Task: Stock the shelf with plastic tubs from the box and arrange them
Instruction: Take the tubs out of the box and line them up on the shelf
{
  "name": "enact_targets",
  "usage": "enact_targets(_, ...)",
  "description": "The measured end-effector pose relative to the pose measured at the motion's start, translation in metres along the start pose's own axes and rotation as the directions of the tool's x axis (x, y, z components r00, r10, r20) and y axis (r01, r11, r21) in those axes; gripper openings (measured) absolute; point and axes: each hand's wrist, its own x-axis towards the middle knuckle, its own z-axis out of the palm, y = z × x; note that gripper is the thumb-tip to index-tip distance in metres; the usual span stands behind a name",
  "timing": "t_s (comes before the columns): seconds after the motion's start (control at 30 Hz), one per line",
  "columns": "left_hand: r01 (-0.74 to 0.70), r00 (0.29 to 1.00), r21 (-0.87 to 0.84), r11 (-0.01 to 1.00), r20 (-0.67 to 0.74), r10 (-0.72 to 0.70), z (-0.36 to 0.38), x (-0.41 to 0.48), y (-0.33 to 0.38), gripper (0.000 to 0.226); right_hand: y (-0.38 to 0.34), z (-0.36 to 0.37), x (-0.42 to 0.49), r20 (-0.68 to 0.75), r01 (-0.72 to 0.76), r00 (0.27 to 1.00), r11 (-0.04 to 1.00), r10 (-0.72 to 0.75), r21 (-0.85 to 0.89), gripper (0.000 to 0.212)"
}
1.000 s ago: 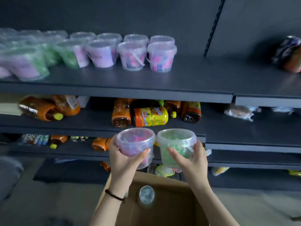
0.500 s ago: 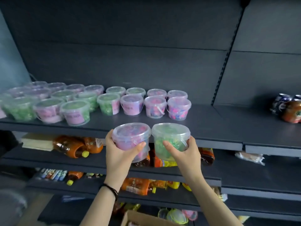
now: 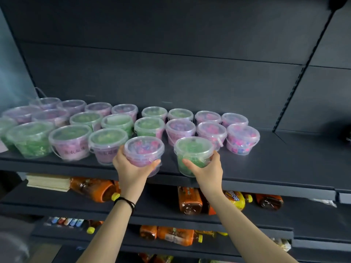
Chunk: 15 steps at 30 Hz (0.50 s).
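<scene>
The left hand (image 3: 133, 168) hides the lower front of the pink tub (image 3: 143, 150), and the right hand (image 3: 207, 169) hides that of the green tub (image 3: 193, 150), so whether either base rests on the shelf (image 3: 266, 168) cannot be told. The leftmost tub (image 3: 5, 128) is cut by the edge. The label writing (image 3: 75, 151) is too blurred to read. A dark object (image 3: 348, 133) at the right edge is cut off.

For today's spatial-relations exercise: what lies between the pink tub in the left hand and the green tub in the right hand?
Nothing: the head view shows only bare dark shelf between the pink tub and the green tub.
</scene>
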Motion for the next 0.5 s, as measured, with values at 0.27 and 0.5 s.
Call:
enact_targets(0.27, -0.003, 0.999, -0.169, 0.986, 0.032, 0.008, 0.007, 0.012, -0.022, 0.113, -0.001, 0.044, 0.000, -0.028, -0.010, 1.000, 0.994, 0.007, -0.106, 0.098)
enact_targets(0.5, 0.006, 0.998, -0.128, 0.992, 0.060, 0.002, 0.012, 0.022, -0.021, 0.109, -0.004, 0.047, 0.000, -0.009, -0.026, 1.000, 0.991, 0.025, -0.129, 0.101)
